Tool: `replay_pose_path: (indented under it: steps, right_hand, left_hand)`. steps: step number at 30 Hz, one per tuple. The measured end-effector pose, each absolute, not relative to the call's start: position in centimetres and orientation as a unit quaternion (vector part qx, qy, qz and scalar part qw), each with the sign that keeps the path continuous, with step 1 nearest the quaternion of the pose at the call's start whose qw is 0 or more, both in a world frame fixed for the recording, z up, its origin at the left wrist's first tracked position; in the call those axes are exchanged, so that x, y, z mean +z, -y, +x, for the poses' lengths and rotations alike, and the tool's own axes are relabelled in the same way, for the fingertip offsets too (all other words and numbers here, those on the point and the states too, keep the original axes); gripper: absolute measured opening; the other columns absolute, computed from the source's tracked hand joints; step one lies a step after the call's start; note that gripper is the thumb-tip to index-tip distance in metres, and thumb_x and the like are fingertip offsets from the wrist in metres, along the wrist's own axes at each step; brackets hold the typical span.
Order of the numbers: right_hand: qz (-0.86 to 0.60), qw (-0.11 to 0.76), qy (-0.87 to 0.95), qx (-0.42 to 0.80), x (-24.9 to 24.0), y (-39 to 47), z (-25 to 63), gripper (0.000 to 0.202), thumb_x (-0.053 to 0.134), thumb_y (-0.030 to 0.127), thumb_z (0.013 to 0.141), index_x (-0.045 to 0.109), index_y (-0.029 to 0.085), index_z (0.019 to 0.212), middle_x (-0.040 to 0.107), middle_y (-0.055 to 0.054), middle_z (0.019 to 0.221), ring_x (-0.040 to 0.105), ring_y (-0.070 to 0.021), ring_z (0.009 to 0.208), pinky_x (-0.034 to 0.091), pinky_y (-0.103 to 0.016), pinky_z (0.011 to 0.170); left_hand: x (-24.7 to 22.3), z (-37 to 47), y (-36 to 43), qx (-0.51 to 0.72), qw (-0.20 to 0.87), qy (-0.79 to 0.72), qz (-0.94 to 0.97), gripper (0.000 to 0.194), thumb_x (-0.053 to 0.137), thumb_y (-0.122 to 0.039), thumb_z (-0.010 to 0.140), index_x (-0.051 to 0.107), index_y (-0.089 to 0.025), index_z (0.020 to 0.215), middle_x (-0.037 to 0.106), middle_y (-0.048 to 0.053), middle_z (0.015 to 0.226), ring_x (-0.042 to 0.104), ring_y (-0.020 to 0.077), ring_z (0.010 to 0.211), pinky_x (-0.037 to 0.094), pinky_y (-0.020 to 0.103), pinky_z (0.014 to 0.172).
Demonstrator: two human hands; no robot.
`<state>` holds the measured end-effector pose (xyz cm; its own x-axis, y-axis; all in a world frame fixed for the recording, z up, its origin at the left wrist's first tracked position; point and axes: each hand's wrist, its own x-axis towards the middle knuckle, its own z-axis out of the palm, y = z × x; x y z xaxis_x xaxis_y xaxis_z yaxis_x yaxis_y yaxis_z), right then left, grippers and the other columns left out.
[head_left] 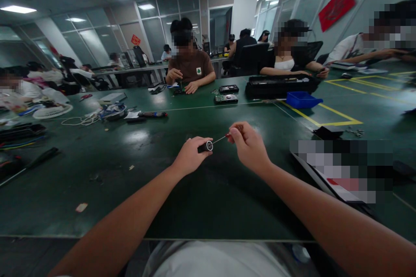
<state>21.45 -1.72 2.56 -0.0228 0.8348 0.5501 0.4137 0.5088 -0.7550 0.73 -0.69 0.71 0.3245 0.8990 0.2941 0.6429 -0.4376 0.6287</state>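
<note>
Just above the green table point(156, 199), my left hand point(191, 155) is closed around a short black cylinder point(204, 147) with a pale ring at its end, which faces right. My right hand point(248, 145) grips the reddish handle of a thin screwdriver point(219, 140). Its metal shaft slants down to the left, and the tip meets or lies right at the cylinder's ringed end; whether it is inside I cannot tell. What the cylinder belongs to is not clear, since my fingers cover part of it.
A blue tray point(302, 100) stands at the right, past two hard drives point(226, 98). A person in a brown shirt point(191, 67) works across the table. At the left lie a coil of white cable point(81, 120) and a long screwdriver point(42, 158). Papers point(338, 177) lie near my right forearm.
</note>
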Motion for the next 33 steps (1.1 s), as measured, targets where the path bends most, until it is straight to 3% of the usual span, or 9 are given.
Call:
replay_pose_path:
  steps: [12, 22, 28, 33]
  right_hand:
    - [-0.458, 0.468, 0.749, 0.099, 3.0, 2.0, 21.5, 0.016, 0.044, 0.034, 0.098, 0.055, 0.022, 0.097, 0.07, -0.005, 0.08, 0.065, -0.02, 0.07, 0.043, -0.033, 0.067]
    - [-0.466, 0.505, 0.719, 0.108, 3.0, 1.8, 21.7, 0.017, 0.044, 0.035, 0.098, 0.056, 0.023, 0.096, 0.068, -0.005, 0.08, 0.065, -0.0209, 0.071, 0.044, -0.034, 0.069]
    - [-0.469, 0.514, 0.709, 0.111, 3.3, 2.0, 21.8, 0.016, 0.044, 0.035, 0.099, 0.055, 0.023, 0.096, 0.068, -0.004, 0.08, 0.065, -0.02, 0.072, 0.045, -0.033, 0.068]
    - [-0.47, 0.521, 0.705, 0.104, 3.5, 2.1, 21.7, 0.015, 0.043, 0.034, 0.099, 0.054, 0.024, 0.096, 0.068, -0.004, 0.079, 0.065, -0.0199, 0.071, 0.045, -0.034, 0.068]
  left_hand:
    - [0.3, 0.5, 0.4, 0.289, 0.209, -0.486, 0.798, 0.043, 0.072, -0.02, 0.083, 0.066, -0.023, 0.126, 0.067, 0.007, 0.123, 0.061, 0.0248, 0.113, 0.043, 0.043, 0.105]
    - [0.1, 0.5, 0.1, 0.348, 0.229, -0.503, 0.757, 0.038, 0.072, -0.02, 0.082, 0.064, -0.021, 0.119, 0.067, 0.007, 0.119, 0.062, 0.0235, 0.11, 0.047, 0.041, 0.1]
    - [0.5, 0.7, 0.7, 0.326, 0.226, -0.507, 0.765, 0.04, 0.058, -0.02, 0.09, 0.055, -0.021, 0.13, 0.062, 0.009, 0.127, 0.058, 0.0244, 0.116, 0.044, 0.043, 0.104]
    - [0.8, 1.7, 1.2, 0.256, 0.185, -0.508, 0.801, 0.033, 0.064, -0.032, 0.088, 0.06, -0.021, 0.119, 0.065, 0.009, 0.113, 0.062, 0.0255, 0.101, 0.05, 0.039, 0.088]
